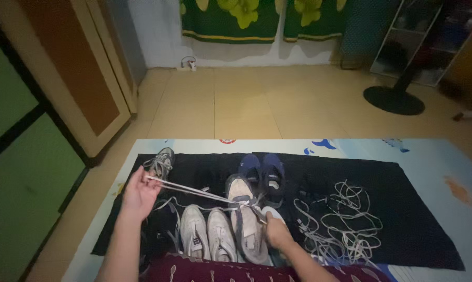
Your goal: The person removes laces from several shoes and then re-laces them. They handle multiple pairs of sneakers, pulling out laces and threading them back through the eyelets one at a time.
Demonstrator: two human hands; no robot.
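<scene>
My left hand is raised at the left, pinching the end of a white shoelace that runs taut across to a worn grey-white sneaker. My right hand rests against that sneaker's right side and grips it near the laces. A pair of white sneakers lies just left of it, toes away from me. All of this sits on a black cloth.
A dark blue pair of shoes and a grey sneaker lie farther back on the cloth. A tangle of loose white laces is at the right. A light mat lies under the cloth. A fan base stands on the floor, a cabinet at left.
</scene>
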